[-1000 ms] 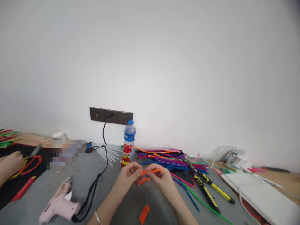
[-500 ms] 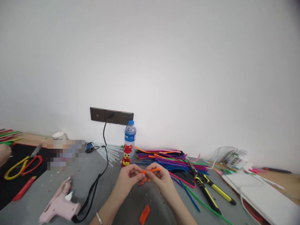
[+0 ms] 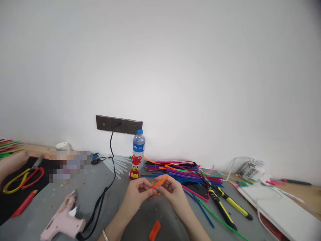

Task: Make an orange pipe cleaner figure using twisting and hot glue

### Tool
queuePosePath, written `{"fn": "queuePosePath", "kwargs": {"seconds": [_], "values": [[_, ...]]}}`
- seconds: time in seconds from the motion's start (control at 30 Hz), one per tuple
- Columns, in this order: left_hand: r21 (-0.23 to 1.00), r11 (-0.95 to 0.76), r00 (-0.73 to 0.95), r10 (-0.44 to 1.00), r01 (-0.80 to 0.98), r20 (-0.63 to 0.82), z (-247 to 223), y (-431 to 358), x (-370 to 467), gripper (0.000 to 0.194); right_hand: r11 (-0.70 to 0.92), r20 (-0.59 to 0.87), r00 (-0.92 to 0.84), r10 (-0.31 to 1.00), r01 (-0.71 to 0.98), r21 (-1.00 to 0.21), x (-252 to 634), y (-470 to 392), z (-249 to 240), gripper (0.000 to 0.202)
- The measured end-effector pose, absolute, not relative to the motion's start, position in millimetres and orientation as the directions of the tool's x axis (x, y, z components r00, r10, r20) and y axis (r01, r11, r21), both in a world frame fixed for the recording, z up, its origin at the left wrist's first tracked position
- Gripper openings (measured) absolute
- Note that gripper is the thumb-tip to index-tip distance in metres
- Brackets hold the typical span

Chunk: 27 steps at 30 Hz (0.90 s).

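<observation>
Both hands meet over the grey table, pinching one bent orange pipe cleaner (image 3: 161, 181). My left hand (image 3: 139, 194) is closed on its lower left end, thumb against the fingers. My right hand (image 3: 172, 190) grips it between thumb and fingertips, with a length sticking up to the right. Bits of orange show under the fingertips, partly hidden. On the table below lies a flat orange piece (image 3: 154, 230). Just beyond my left hand stands a small red figure (image 3: 135, 167) with round ears, white eyes and a yellow front.
A water bottle (image 3: 139, 147) stands behind the figure. Pipe cleaners (image 3: 180, 169) and yellow-black pliers (image 3: 223, 201) lie at right. A pink glue gun (image 3: 64, 217) with black cord, scissors (image 3: 25, 177) and a red cutter (image 3: 24, 203) are at left. Another person's hand (image 3: 15, 162) reaches in there.
The orange pipe cleaner has tilted from nearly level to slanting up, its free end raised. At the far left, the other person's hand has come further into view.
</observation>
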State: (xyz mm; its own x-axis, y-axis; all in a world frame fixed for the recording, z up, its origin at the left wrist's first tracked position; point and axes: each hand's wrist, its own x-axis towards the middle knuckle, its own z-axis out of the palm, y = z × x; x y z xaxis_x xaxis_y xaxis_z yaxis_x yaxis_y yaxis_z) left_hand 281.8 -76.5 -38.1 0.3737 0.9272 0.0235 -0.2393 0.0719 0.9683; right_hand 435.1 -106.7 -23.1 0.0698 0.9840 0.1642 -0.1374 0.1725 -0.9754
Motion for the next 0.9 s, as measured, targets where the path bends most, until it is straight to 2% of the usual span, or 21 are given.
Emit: {"fn": "queuePosePath", "kwargs": {"seconds": [0.17,0.33,0.47,0.57,0.7,0.8,0.9], "values": [[0.972,0.159,0.45,0.89,-0.172,-0.066,-31.6,-77.5,279.5,0.038,0.159,0.163,-0.02,0.986,-0.132,-0.978,437.7,-108.7,-18.2,0.022],[0.966,0.194,0.555,0.829,-0.172,-0.068,-24.0,-81.8,275.0,0.042,0.124,0.123,0.015,0.992,-0.204,-0.971,441.5,-109.8,-14.8,0.02],[0.965,0.181,0.576,0.816,-0.19,-0.039,-21.4,-84.7,275.7,0.042,0.109,0.105,0.027,0.994,-0.261,-0.959,446.3,-108.7,-20.1,0.023],[0.973,0.089,0.513,0.857,-0.215,0.035,-24.4,-85.1,280.1,0.042,0.152,0.134,0.079,0.988,-0.282,-0.947,444.3,-106.8,-26.2,0.023],[0.972,-0.125,0.366,0.911,-0.198,0.192,-32.5,-86.6,283.9,0.04,0.209,0.16,0.172,0.972,-0.326,-0.922,434.3,-105.4,-31.2,0.024],[0.964,-0.256,0.296,0.918,-0.073,0.266,-35.1,-87.1,281.7,0.03,0.208,0.143,0.2,0.969,-0.353,-0.912,429.6,-105.7,-31.2,0.026],[0.906,-0.415,0.234,0.892,0.087,0.386,-33.4,-84.9,278.1,0.01,0.179,0.136,0.156,0.978,-0.308,-0.934,429.9,-105.8,-30.9,0.026]]}}
